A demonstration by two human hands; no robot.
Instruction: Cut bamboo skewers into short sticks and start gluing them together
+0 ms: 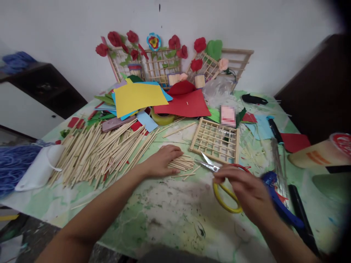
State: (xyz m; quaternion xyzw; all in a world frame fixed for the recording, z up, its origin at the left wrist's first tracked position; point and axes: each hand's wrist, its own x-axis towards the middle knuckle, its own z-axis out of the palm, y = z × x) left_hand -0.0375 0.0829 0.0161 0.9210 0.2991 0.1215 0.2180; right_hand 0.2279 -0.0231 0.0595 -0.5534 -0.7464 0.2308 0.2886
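At the far left, a tangle of blue cord-like material (16, 164) is seen beside a white curved piece (41, 168); to its right, a broad heap of long, thin, pale wooden sticks (82, 157) is spread over the green-and-white patterned tabletop (131, 226); behind the heap, a flat yellow paper sheet (141, 96) is laid partly over blue ones, with a red paper sheet (186, 104) set against its right side; farther back, pale wooden lattices and red paper flowers (174, 42) are stood near the wall.

Near the middle, a small pile of short pale wooden sticks (185, 163) is partly covered by the left hand (161, 160); its thumb is spread from its curved fingers, and whether any stick is gripped cannot be told; just behind and to the right, a square grid of pale wooden sticks (215, 140) is laid on the table.

Silver-bladed scissors with a yellow handle loop (215, 168) are held by the right hand (248, 190), clamped on the handles; the blades are parted, their tips turned toward the short sticks; at the far right, a blue-handled tool (286, 208) and a tilted cup with a red top (323, 151) are seen.
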